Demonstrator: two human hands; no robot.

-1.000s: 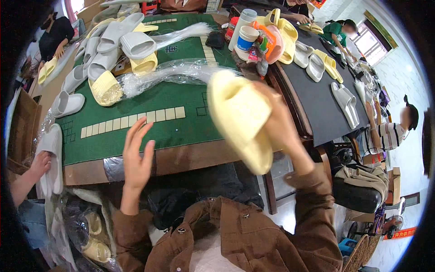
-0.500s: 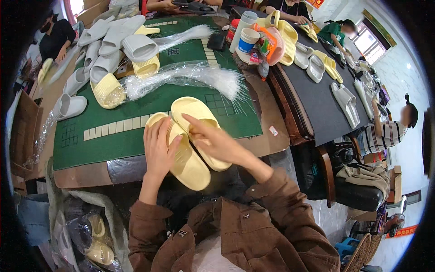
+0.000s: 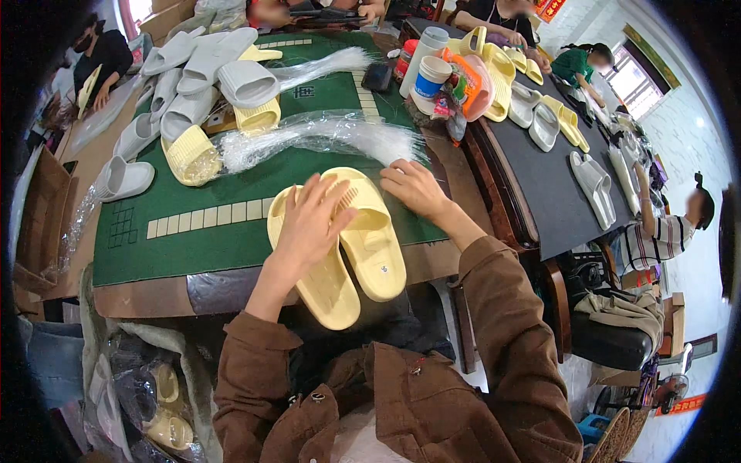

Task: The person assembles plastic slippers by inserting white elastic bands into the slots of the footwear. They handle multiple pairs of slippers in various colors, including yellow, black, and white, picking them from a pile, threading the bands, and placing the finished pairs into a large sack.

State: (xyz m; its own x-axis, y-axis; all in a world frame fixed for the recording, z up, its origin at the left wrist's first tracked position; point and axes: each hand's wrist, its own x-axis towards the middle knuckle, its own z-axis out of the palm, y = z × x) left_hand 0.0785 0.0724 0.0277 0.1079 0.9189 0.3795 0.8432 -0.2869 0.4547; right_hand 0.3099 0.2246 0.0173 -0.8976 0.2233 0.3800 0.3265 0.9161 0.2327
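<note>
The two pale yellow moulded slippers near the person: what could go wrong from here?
The slippers overhang the brown tabletop at their heels, so they might slip off if the left hand nudges them. The right hand is at the loose tips of the thin white strands; some might scatter.

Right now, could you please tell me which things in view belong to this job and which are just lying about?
Likely in the job:
pale yellow slide sandals, under the left hand
bundle of thin white strands, beside the right hand

Apparently just lying about:
blue-and-white cup
black phone-like object
beige garment
</note>
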